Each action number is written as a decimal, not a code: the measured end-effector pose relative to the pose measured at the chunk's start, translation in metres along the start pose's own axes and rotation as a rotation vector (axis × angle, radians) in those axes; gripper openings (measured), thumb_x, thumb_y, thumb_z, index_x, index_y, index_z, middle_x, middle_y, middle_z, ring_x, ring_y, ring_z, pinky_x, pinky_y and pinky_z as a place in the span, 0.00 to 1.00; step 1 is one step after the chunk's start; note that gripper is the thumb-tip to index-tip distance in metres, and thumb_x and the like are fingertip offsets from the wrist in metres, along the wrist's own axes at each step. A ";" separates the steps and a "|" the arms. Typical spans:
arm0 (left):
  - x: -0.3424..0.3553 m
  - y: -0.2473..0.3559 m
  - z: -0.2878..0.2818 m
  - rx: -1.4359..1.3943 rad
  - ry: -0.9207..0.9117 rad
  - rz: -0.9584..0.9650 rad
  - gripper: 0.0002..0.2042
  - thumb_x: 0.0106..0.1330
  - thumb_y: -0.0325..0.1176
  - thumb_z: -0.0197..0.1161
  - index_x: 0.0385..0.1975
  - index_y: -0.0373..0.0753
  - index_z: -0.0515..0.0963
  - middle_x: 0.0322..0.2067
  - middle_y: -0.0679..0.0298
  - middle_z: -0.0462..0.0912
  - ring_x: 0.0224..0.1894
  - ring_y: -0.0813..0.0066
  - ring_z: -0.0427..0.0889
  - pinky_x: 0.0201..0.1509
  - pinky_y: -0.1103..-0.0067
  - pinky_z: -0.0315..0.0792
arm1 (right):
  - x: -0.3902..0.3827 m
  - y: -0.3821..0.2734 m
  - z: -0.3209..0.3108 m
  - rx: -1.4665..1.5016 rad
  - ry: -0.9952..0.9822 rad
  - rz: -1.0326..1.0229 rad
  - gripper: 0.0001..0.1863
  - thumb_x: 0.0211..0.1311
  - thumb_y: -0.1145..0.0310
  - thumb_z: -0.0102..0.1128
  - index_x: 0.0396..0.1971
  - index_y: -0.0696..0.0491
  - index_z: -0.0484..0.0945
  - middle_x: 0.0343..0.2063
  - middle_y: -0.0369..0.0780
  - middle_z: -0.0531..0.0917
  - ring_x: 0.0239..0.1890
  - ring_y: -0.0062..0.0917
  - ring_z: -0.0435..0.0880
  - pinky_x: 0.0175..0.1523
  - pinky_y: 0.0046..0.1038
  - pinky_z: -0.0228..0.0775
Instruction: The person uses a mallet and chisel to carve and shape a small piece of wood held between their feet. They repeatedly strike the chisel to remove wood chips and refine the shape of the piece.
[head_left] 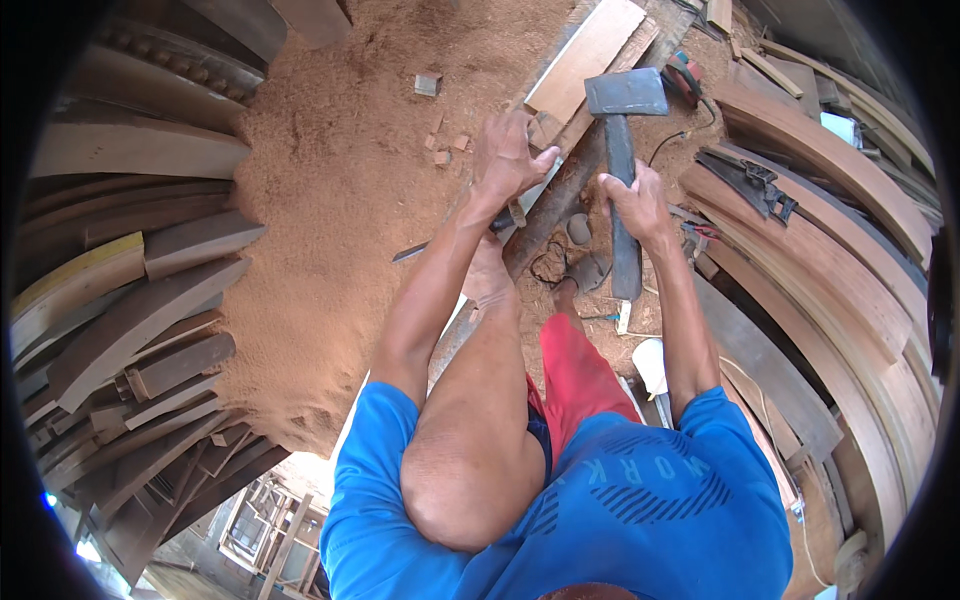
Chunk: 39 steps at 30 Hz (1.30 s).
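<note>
In my right hand is a mallet, its fingers wrapped around the long dark handle. The blocky grey mallet head points away from me. My left hand is bent over the near end of a pale wooden board, thumb and fingers on either side of a small piece of wood. Part of that grip is hidden. Beneath my left wrist a short brown rounded end shows, and a thin dark blade-like strip sticks out left of the forearm. My bare foot is beside the work.
Sawdust covers the floor, with a small wood block and offcuts on it. Curved timbers line the left, and more long curved planks the right. A corded red power tool and a black clamp-like tool lie there.
</note>
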<state>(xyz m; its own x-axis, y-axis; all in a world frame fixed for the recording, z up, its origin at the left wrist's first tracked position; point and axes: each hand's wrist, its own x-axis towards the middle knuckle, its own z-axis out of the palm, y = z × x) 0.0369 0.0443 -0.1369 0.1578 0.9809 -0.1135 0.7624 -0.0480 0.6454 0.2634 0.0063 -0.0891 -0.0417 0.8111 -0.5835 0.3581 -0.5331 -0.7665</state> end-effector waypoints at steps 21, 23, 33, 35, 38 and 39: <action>-0.007 -0.029 -0.020 -1.525 -0.104 -0.556 0.19 0.76 0.39 0.52 0.62 0.38 0.70 0.46 0.58 0.83 0.42 0.70 0.83 0.45 0.74 0.79 | 0.066 0.019 0.036 -0.349 0.017 -0.147 0.35 0.61 0.45 0.67 0.51 0.64 0.75 0.44 0.60 0.84 0.51 0.54 0.83 0.57 0.46 0.73; -0.009 -0.035 -0.016 -1.615 -0.105 -0.625 0.18 0.76 0.39 0.51 0.59 0.38 0.73 0.48 0.57 0.83 0.43 0.67 0.83 0.46 0.72 0.78 | 0.066 0.019 0.038 -0.367 0.061 -0.141 0.38 0.61 0.46 0.67 0.56 0.65 0.72 0.44 0.60 0.83 0.51 0.54 0.83 0.58 0.46 0.72; -0.013 -0.039 -0.001 -1.866 -0.367 -0.645 0.20 0.78 0.48 0.48 0.57 0.39 0.74 0.44 0.55 0.84 0.40 0.66 0.82 0.43 0.70 0.78 | 0.017 -0.039 0.044 -0.518 0.183 -0.645 0.46 0.57 0.55 0.71 0.70 0.61 0.59 0.59 0.55 0.73 0.60 0.47 0.73 0.65 0.45 0.65; -0.014 -0.027 -0.001 -1.685 -0.388 -0.699 0.20 0.79 0.46 0.45 0.57 0.39 0.74 0.42 0.57 0.84 0.38 0.68 0.83 0.40 0.71 0.79 | 0.025 -0.031 0.051 -0.435 0.120 -0.590 0.43 0.56 0.58 0.72 0.68 0.61 0.63 0.55 0.54 0.76 0.57 0.48 0.75 0.63 0.45 0.66; -0.011 -0.025 -0.011 -1.020 -0.354 -0.586 0.21 0.75 0.42 0.51 0.61 0.36 0.70 0.43 0.52 0.84 0.44 0.58 0.85 0.47 0.67 0.79 | 0.035 -0.027 0.053 -0.493 0.135 -0.535 0.37 0.53 0.62 0.72 0.63 0.58 0.69 0.49 0.50 0.80 0.51 0.47 0.78 0.59 0.44 0.68; -0.010 -0.026 -0.015 -0.634 -0.243 -0.399 0.22 0.73 0.40 0.54 0.62 0.35 0.69 0.45 0.50 0.84 0.46 0.55 0.84 0.51 0.65 0.79 | 0.038 -0.030 0.050 -0.543 0.130 -0.497 0.37 0.53 0.63 0.73 0.63 0.57 0.70 0.50 0.50 0.80 0.51 0.47 0.78 0.59 0.44 0.68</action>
<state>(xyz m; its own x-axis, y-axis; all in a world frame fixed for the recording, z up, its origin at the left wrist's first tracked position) 0.0063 0.0388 -0.1408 0.1362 0.8292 -0.5421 0.2982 0.4876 0.8206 0.2045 0.0410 -0.1018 -0.2199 0.9654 -0.1403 0.7373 0.0703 -0.6719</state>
